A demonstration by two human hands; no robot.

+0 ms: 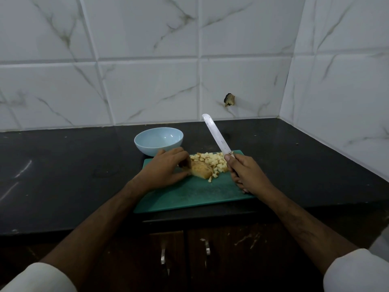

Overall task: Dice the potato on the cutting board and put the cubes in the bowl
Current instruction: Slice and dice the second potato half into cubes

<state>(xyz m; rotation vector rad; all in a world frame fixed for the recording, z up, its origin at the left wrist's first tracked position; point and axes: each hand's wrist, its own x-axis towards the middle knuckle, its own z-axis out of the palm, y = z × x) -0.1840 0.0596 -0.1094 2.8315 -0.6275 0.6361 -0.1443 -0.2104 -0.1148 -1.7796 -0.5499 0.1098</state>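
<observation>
Mid-dicing. Left hand [166,167] is gripping the potato [201,170] on the board [189,197]; right hand [244,173] is clutching the knife [216,135], lifted. Cubes [212,162] piling at the potato's 1 o'clock; bowl [158,140] at 11. Next, probably: blade down onto the remaining piece.

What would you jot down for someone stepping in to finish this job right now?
Left hand holds the uncut potato piece on the green cutting board.
Right hand grips the knife, blade raised off the board.
Done: a pile of cubes lies on the board.
Left: dice the remaining piece, then move all cubes into the bowl, which looks empty.
</observation>
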